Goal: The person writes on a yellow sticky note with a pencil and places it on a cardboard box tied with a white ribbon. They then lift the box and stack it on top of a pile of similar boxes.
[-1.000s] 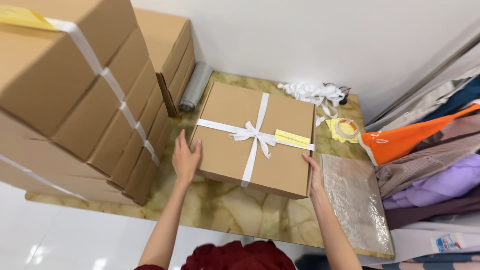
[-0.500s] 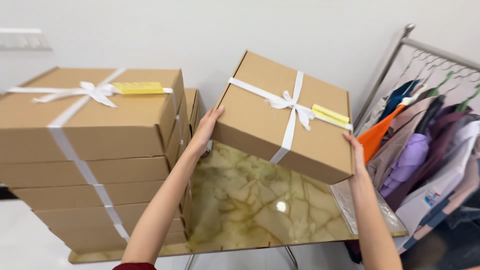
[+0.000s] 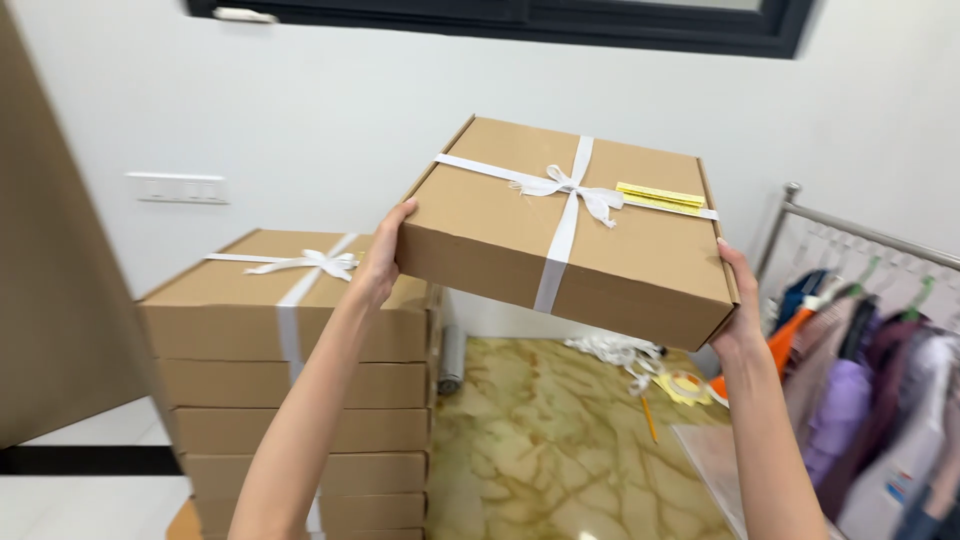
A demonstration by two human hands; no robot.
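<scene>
Holding a ribboned box (image 3: 565,240) aloft, the left hand (image 3: 380,262) clamps its left edge and the right hand (image 3: 738,300) its right corner; it tilts above the box stack (image 3: 290,400) and marbled tabletop (image 3: 560,450), open air beneath

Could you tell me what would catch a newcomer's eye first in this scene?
A flat brown cardboard box tied with a white ribbon bow is held up in mid-air at the centre, the left hand on its left edge and the right hand on its right. To the left, below it, stands a stack of similar boxes, the top one also ribboned. At the far right, colourful clothes hang on a metal rack, beside a marble-patterned table.
</scene>
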